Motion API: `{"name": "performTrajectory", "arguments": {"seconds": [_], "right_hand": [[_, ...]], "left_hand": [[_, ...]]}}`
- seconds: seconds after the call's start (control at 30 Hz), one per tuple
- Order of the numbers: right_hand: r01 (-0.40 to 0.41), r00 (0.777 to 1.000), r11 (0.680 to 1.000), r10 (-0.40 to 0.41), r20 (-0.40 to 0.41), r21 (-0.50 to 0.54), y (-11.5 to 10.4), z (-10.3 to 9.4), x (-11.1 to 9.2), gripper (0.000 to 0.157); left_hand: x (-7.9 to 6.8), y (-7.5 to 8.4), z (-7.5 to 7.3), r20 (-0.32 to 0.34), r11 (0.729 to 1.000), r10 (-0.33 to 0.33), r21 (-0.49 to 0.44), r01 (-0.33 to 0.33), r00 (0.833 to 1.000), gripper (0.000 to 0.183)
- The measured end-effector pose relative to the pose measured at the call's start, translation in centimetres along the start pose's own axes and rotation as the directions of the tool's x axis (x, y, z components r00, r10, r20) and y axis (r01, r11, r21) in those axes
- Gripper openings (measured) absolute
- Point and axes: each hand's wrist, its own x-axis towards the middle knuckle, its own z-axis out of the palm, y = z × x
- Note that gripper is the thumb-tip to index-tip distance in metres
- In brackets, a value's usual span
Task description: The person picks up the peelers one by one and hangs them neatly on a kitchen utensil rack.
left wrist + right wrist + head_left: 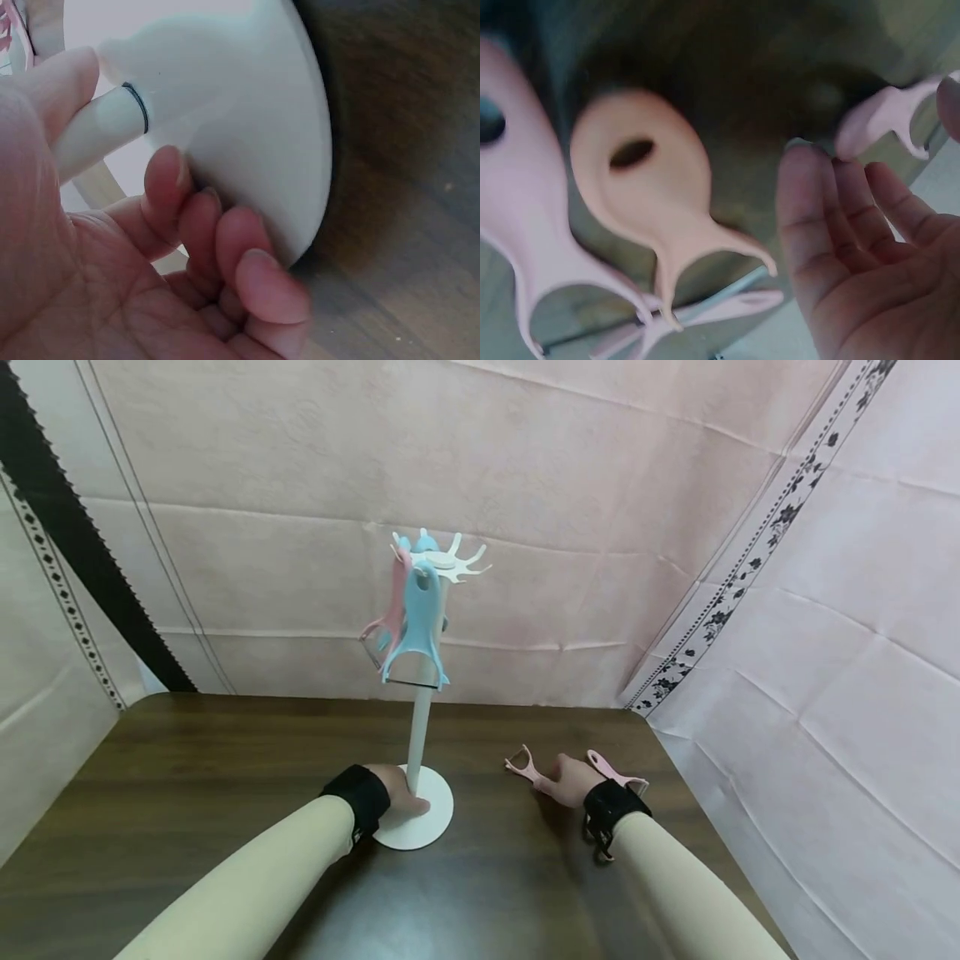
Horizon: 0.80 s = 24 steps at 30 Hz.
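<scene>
A white stand with a round base (435, 810) has hooks at its top (446, 560). A blue Y-shaped peeler (422, 610) and a pink one (396, 602) hang there. My left hand (401, 792) grips the foot of the pole (101, 131): the thumb lies across it, the curled fingers (240, 240) beside the base. Over the table to the right, my right hand (568, 781) has its fingers extended, holding nothing. Its fingertips (802, 161) are right by the handle end of a pink peeler (885, 120), whose forked head (521, 762) points away.
In the right wrist view lie a peach peeler (664, 202), a larger-looking pink peeler (540, 225) and a pink handle (735, 309) behind their forks. The brown table (225, 760) ends against hanging pale cloth (525, 610) at the back and right.
</scene>
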Motion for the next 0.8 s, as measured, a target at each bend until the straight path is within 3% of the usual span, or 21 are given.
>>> {"name": "performTrajectory", "arguments": {"seconds": [0.1,0.33,0.57,0.7,0.8], "right_hand": [[-0.014,1.0,1.0,0.014,0.003,0.008,0.1,0.8,0.1,0.04],[0.01,0.997,0.999,-0.006,-0.079,0.05,0.1,2.1,0.4,0.033],[0.049,0.998,0.995,-0.045,-0.05,0.082,1.1,2.0,0.8,0.027],[0.102,0.995,0.984,-0.102,-0.011,0.144,1.9,1.8,1.0,0.024],[0.085,0.995,0.963,-0.095,0.026,0.257,2.2,1.7,1.1,0.022]], "left_hand": [[-0.3,0.2,0.0,-0.011,0.998,0.02,0.052,-0.02,1.0,0.052],[0.3,-0.2,0.9,-0.058,0.985,0.085,0.156,-0.075,0.995,0.05],[1.0,-0.6,1.6,-0.087,0.965,0.144,0.233,-0.121,0.986,0.049],[1.2,-0.7,1.7,-0.085,0.968,0.13,0.228,-0.108,0.988,0.048],[1.1,-0.7,1.8,-0.086,0.981,0.11,0.167,-0.095,0.99,0.047]]}}
